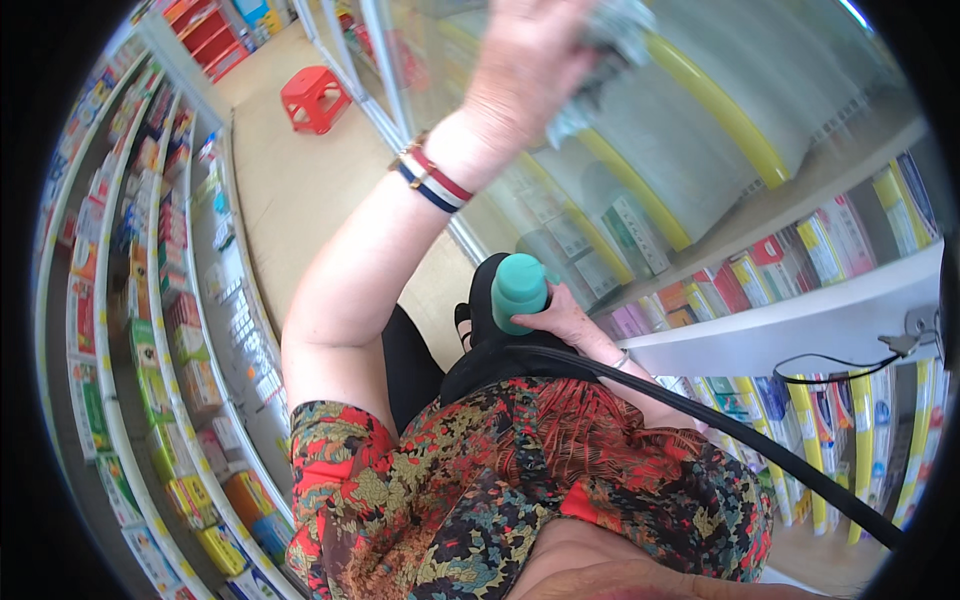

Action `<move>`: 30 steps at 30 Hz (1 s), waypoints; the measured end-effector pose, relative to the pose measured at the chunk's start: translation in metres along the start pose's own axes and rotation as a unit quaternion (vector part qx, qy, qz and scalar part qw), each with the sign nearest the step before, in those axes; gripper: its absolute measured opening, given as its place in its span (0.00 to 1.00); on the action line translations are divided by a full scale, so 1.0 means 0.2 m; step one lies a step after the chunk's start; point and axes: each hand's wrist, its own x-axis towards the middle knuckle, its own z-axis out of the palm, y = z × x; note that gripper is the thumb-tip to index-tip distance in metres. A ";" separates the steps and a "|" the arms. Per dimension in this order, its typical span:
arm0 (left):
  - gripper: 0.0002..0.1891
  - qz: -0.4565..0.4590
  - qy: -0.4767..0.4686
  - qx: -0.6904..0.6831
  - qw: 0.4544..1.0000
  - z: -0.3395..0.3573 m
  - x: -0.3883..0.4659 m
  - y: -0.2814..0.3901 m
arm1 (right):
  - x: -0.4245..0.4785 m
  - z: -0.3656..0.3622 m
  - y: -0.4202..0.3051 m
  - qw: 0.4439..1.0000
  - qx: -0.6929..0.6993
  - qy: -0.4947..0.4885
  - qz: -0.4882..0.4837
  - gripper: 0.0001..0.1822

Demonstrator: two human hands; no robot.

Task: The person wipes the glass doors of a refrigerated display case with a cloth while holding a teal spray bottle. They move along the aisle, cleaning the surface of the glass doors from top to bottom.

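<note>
My left hand (529, 64), with a striped watch strap (435, 178) on its wrist, is raised before a glass door panel (480, 161). It is blurred and shut on a crumpled grey-green cloth (622, 41); whether the cloth touches the glass cannot be told. Low before my body, my right hand (566, 319) grips a mint-green bottle (520, 289), thumb on the near side and the other fingers mostly hidden. Behind the glass are yellow-edged shelves (712, 105) and small boxes (634, 232).
Shelves of packed boxes (154, 375) curve along the left. A red plastic stool (315, 99) stands on the floor near a red rack (206, 37). At right, keys (900, 343) hang at a lock with a black cord, and a black strap (720, 420) crosses my front.
</note>
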 end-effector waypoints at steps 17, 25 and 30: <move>0.26 -0.135 -0.049 -0.121 0.982 0.16 -0.43 0.20 | 0.03 0.00 0.15 0.997 0.043 0.039 -0.050 0.40; 0.26 0.109 0.100 -0.210 0.967 0.29 0.19 0.42 | 0.01 0.01 0.13 0.998 0.007 0.035 -0.056 0.41; 0.21 0.238 -0.011 -0.193 0.952 0.29 -0.05 0.58 | 0.02 0.03 0.16 0.996 0.002 0.039 -0.086 0.42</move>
